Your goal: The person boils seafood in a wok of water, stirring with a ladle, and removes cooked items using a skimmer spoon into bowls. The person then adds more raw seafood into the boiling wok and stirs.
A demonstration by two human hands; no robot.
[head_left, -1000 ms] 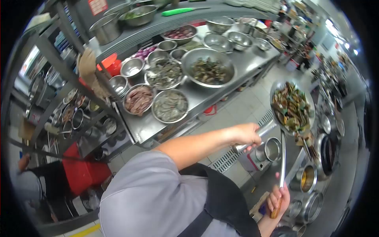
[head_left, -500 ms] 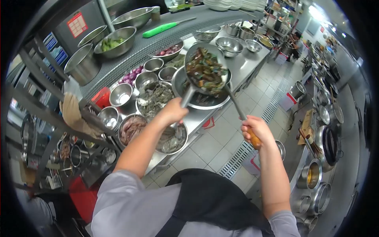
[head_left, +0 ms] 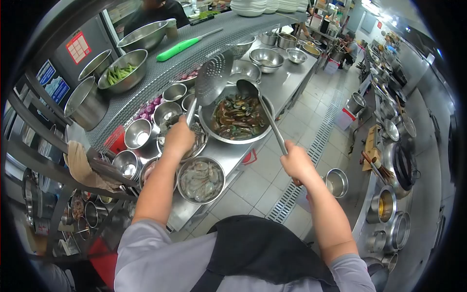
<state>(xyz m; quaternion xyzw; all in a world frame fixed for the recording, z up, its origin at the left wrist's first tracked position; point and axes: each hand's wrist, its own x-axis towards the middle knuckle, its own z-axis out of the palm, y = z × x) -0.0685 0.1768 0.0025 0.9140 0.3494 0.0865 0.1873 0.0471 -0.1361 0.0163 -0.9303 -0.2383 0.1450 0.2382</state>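
Note:
My left hand [head_left: 179,138] is closed round the handle of a large perforated strainer [head_left: 214,78], which is tilted up over the left back rim of a big steel bowl. The strainer's face holds no mussels. Inside the big bowl [head_left: 268,130] lies a heap of dark green and brown mussels [head_left: 237,116]. My right hand [head_left: 297,162] grips the handle of a ladle [head_left: 248,88], whose dark round head is over the back part of the mussels. A bowl of shrimp [head_left: 201,179] stands nearer to me, below the big bowl.
Small steel bowls [head_left: 138,133] line the counter's left side. On the raised shelf lie a green-handled tool [head_left: 179,49] and a bowl of green pods [head_left: 122,72]. A stove line with pots [head_left: 381,205] runs along the right. People stand behind the shelf and far down the aisle.
The strainer has come from the right side across to the big bowl, and its mussels are now in that bowl. Both hands have moved left, and the strainer is tipped up, emptied.

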